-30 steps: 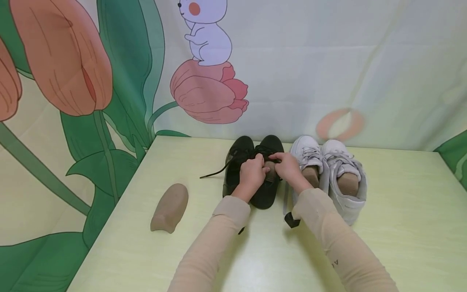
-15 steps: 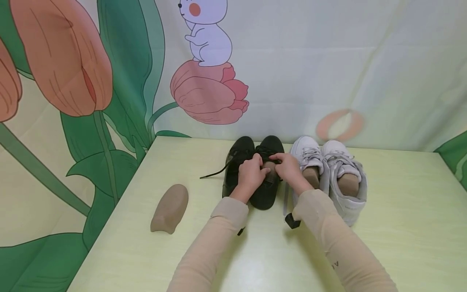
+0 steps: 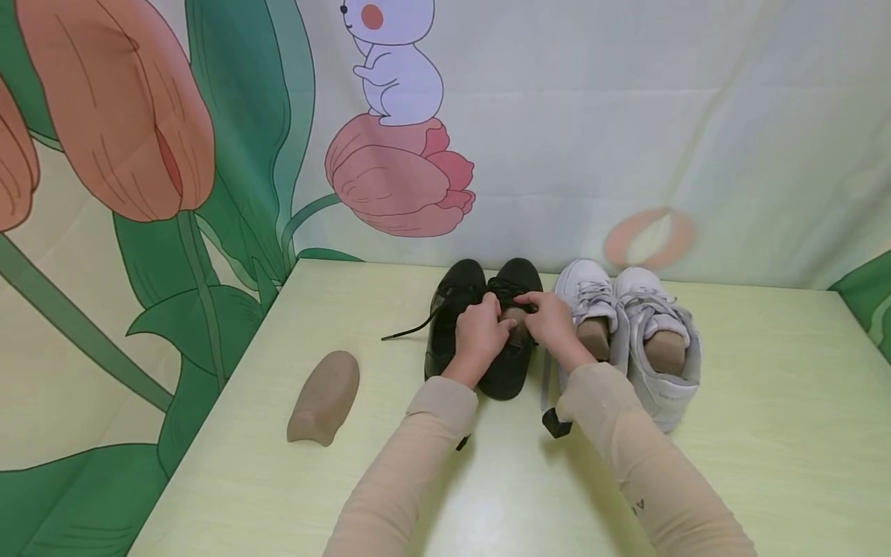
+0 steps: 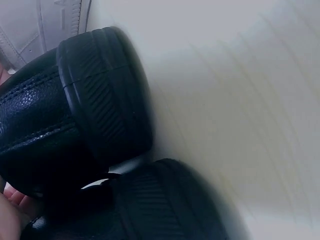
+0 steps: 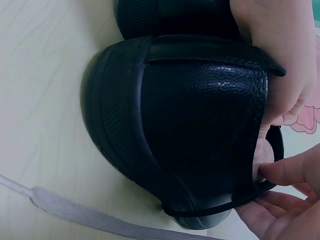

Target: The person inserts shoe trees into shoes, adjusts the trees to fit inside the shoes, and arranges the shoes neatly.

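In the head view, my left hand (image 3: pixel 479 333) and right hand (image 3: pixel 553 321) are both at the opening of the right-hand black shoe (image 3: pixel 504 379). My right hand pinches the shoe's rim, thumb inside and fingers outside, as the right wrist view shows. The left hand grips the opposite side of the opening, its fingertips partly hidden. A brown foot-shaped insert (image 3: pixel 517 316) shows inside the shoe between the hands. The other black shoe (image 3: pixel 462 275) stands close on the left, with one loose black lace (image 3: pixel 414 328) trailing out over the table.
White lace-up shoes (image 3: pixel 583 278) stand to the right, with brown inserts inside. A loose brown insert (image 3: pixel 324 398) lies on the table (image 3: pixel 230 495) at left. A pale lace (image 5: pixel 95 212) hangs beside the black shoe. A printed cloth (image 3: pixel 557 155) rises behind the table.
Both hands stay at the same black shoe. My left hand has shifted very slightly to the left, with a small movement of its thumb. The shoes and the loose insert have not moved.
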`<move>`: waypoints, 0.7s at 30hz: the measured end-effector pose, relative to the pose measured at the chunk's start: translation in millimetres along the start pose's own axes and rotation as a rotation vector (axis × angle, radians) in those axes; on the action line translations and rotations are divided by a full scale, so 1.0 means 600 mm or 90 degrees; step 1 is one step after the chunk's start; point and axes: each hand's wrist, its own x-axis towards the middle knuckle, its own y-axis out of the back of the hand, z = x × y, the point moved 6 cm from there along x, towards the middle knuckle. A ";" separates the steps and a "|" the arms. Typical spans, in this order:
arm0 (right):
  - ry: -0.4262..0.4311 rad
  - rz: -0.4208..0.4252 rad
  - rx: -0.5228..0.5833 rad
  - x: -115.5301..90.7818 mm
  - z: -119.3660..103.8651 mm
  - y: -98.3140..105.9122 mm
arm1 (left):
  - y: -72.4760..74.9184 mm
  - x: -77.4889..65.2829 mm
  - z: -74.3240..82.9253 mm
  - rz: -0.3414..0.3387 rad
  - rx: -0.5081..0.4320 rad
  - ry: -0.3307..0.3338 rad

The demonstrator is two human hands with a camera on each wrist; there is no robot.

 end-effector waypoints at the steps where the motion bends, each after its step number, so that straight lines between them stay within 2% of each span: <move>1: 0.000 0.003 -0.003 0.000 0.000 0.000 | 0.000 0.000 0.001 0.001 0.002 0.000; 6: 0.000 0.005 -0.015 0.000 0.001 0.000 | 0.000 -0.001 0.001 0.000 0.003 -0.010; 13: 0.009 0.004 -0.023 -0.003 -0.001 -0.003 | 0.008 -0.006 -0.001 -0.022 -0.042 -0.006; 21: 0.026 0.017 -0.034 -0.002 -0.004 -0.001 | 0.042 -0.019 0.007 -0.033 -0.070 -0.032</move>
